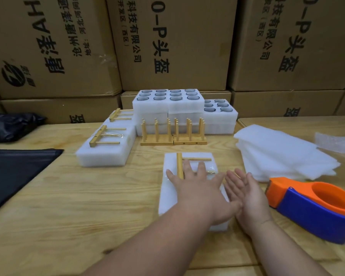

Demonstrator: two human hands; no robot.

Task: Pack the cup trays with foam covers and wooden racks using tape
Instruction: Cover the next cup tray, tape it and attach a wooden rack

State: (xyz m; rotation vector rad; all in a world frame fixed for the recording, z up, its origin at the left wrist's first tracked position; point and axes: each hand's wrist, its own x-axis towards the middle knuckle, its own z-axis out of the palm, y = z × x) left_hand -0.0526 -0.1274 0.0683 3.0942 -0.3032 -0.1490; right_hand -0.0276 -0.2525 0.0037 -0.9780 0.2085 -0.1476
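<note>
A: Item one, the hands. What do you log?

B: I log the left hand flat, fingers spread and straight, pressing down on the near foam pack and lying partly over the wooden rack on top of it. The right hand is open too, fingers straight and together, palm turned leftward against the pack's right side. Neither grips anything; the left thumb meets the right palm.

A: Item two, the pack itself?

B: A white foam block, rectangular, soft matte surface, lying on the pale wooden table at centre front. Its long axis runs away from me. The rack is light wood: a bar lying along that axis with thin pegs pointing right. I see a glossy strip of clear tape across it.

A: Item three, other stock?

B: Two finished packs at left, each with a rack on top, pegs pointing right. Behind, stacked foam trays holding rows of round dark-rimmed cups. In front of them, two upright racks end to end, pegs up. At right, a loose pile of thin foam sheets and an orange-and-blue tape dispenser. Black plastic bags at left; printed cardboard boxes behind.
</note>
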